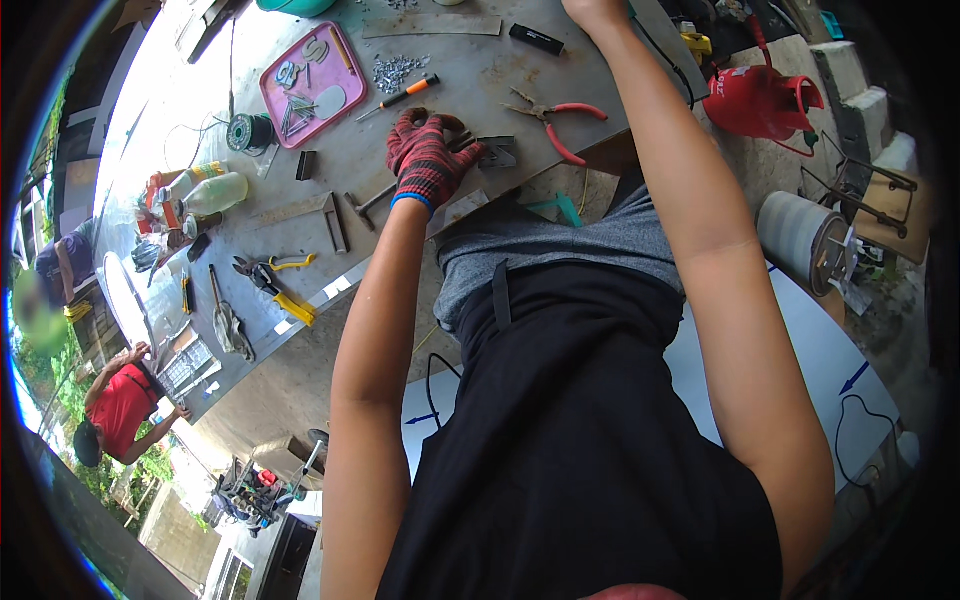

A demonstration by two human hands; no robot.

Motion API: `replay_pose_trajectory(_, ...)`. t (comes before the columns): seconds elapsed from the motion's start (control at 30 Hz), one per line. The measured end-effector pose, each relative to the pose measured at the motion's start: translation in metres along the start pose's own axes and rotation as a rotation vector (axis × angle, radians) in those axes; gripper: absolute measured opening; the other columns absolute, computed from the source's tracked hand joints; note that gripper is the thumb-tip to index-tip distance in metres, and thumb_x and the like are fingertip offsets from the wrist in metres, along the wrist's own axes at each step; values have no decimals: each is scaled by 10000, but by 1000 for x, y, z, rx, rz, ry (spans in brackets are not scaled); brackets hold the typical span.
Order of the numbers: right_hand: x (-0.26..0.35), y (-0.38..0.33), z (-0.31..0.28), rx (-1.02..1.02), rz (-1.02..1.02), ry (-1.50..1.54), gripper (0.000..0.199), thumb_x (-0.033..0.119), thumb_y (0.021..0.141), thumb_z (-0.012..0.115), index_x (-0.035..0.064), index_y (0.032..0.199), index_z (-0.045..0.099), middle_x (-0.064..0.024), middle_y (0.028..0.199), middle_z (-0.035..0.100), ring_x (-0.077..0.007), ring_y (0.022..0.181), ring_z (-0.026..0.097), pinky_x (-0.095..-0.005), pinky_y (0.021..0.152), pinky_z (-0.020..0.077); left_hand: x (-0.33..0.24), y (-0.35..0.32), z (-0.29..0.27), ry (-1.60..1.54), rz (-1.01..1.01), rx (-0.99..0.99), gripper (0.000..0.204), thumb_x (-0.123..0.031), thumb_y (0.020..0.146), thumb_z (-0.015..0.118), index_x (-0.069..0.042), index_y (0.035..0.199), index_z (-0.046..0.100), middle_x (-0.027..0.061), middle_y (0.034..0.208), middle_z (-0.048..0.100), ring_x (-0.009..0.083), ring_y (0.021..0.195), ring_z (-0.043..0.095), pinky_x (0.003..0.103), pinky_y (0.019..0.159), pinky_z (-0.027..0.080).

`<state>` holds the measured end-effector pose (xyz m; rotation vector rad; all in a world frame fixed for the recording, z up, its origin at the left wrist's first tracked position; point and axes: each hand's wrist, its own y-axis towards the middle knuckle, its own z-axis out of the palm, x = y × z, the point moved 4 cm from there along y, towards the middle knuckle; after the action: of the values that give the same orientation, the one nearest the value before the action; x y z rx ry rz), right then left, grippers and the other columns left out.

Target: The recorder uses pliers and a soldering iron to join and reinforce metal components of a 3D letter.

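Note:
My left hand [428, 158] wears a red and black striped glove with a blue cuff and rests on the grey metal table [330, 180]. Its fingers are curled, and its thumb lies against a small grey metal bracket [498, 152], which it seems to grip; the glove hides part of the grip. Just left of the wrist lies a hammer [368, 206], its handle running toward the glove. Pliers with red handles [560, 120] lie spread to the right. My bare right hand [597, 12] reaches to the top edge, where its fingers are cut off from view.
A pink tray [268, 108] holds metal bits; near it lie a screwdriver [405, 96] and loose screws [398, 72]. Yellow-handled snips [280, 285], a wire spool [248, 132] and a bottle [215, 195] stand left. A red gas cylinder [755, 103] is right; a person in red [122, 405], far left.

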<state>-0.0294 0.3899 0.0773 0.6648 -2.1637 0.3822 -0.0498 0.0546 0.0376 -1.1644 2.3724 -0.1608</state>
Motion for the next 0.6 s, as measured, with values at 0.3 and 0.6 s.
replay_pose_trajectory(0.3,-44,-13,-13,-16,19,-351,509,254,929,800,-1,1339,640,-250,1347,615,-426,1281,581,-491,1091,497,-4,2,4,8,3,21,596,-588,813,838,-195,1248,734,244,1529,525,418,1475,412,522,1208,313)
replay_pose_trajectory(0.6,-67,18,13,120,17,-348,566,272,900,828,72,1392,633,-259,1439,569,-457,1339,540,-511,1111,480,-9,9,0,-3,0,-6,579,-580,801,845,-205,1229,739,231,1517,532,420,1451,433,518,1198,328)
